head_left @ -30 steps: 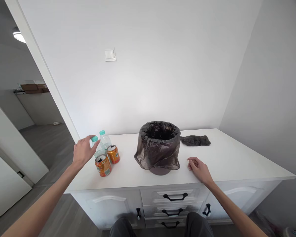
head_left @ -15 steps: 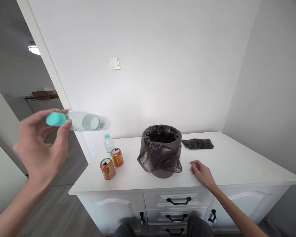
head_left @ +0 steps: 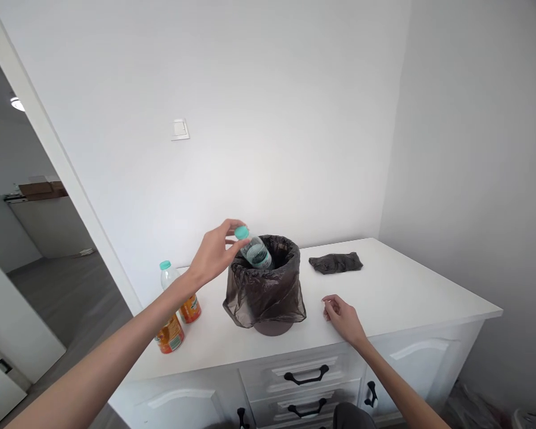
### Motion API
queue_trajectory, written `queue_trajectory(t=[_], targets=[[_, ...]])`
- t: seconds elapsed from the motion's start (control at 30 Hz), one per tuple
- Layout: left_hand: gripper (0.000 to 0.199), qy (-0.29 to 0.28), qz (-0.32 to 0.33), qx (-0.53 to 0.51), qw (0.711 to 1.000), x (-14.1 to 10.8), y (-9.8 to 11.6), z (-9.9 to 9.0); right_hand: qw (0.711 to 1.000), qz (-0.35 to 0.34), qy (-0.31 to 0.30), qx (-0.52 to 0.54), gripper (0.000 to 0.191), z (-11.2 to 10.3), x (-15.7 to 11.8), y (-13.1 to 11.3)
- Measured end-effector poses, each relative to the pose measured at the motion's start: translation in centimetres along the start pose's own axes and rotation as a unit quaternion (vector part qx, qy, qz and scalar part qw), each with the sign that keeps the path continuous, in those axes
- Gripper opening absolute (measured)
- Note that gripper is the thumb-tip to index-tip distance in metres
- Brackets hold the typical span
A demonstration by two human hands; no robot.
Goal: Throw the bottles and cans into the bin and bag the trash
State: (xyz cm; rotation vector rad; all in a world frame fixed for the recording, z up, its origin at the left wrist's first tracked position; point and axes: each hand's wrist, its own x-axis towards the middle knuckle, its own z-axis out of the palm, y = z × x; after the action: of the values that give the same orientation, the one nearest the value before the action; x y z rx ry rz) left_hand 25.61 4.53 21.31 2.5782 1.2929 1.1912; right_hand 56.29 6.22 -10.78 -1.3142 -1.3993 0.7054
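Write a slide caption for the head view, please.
Left grip holds a bottle at the mouth of a lined bin.

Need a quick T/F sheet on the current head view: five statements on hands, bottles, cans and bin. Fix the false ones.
1. The left hand holds a tilted bottle by its capped end. True.
2. The right hand grips the dark plastic bundle. False: the bundle lies on the countertop, apart from that hand, which holds nothing visible.
3. A dark liner hangs over the outside of the bin. True.
4. Both orange cans are inside the bin. False: they are on the countertop, left of it in the view.
5. The held bottle has an orange cap. False: its cap is teal.
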Motion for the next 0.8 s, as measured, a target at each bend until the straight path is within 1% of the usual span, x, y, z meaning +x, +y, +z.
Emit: queue_trajectory(t=[0.1,0.2,0.3,0.4,0.43,0.47,0.5,0.57,0.6,0.67,0.7,0.73,0.77,0.8], targets=[[0.043,-0.089,-0.013,0.013,0.996,0.8,-1.7,1.1,1.0,-0.003,-0.004,0.008,0.034,0.0,0.3,0.0],[0.041,-0.166,-0.007,0.037,0.985,1.6,-2.7,2.2,1.0,0.001,-0.009,0.007,0.036,-0.1,0.4,0.0],[0.038,-0.212,-0.006,0.071,0.975,2.1,-3.0,3.1,1.0,0.007,-0.014,0.011,0.037,-0.2,0.5,0.0],[0.035,-0.241,-0.005,0.075,0.968,2.1,-2.5,3.4,1.0,0.005,-0.014,0.009,0.035,-0.3,0.3,-0.1],[0.036,-0.232,-0.007,0.068,0.97,1.9,-2.3,3.2,1.0,0.004,-0.011,0.008,0.035,-0.3,0.3,-0.1],[0.038,-0.208,-0.012,0.061,0.976,1.7,-2.2,2.9,1.0,0.003,-0.009,0.005,0.034,-0.3,0.2,-0.2],[0.039,-0.166,-0.021,0.059,0.984,1.4,-2.3,2.4,1.0,0.003,-0.008,0.002,0.033,-0.3,0.1,-0.3],[0.041,-0.052,-0.045,0.077,0.995,0.5,-3.5,0.8,1.0,0.007,-0.005,-0.007,0.034,-0.3,0.0,-0.4],[0.041,0.002,-0.059,0.096,0.994,-0.1,-4.6,-0.2,1.0,0.008,-0.004,-0.012,0.034,-0.3,-0.1,-0.4],[0.039,0.075,-0.086,0.148,0.982,-1.5,-7.8,-2.5,1.0,0.011,-0.002,-0.019,0.035,-0.2,-0.1,-0.3],[0.039,0.089,-0.098,0.179,0.975,-2.4,-9.7,-3.7,1.0,0.012,-0.001,-0.021,0.035,-0.2,-0.1,-0.3],[0.04,0.088,-0.109,0.214,0.967,-3.4,-11.7,-4.9,1.0,0.013,-0.001,-0.023,0.035,-0.1,-0.2,-0.2],[0.043,0.085,-0.126,0.244,0.958,-4.4,-13.8,-5.9,1.0,0.014,-0.002,-0.026,0.035,0.0,-0.2,-0.1],[0.046,0.07,-0.15,0.264,0.95,-5.5,-15.7,-6.8,0.999,0.014,-0.003,-0.031,0.034,0.1,-0.2,0.0]])
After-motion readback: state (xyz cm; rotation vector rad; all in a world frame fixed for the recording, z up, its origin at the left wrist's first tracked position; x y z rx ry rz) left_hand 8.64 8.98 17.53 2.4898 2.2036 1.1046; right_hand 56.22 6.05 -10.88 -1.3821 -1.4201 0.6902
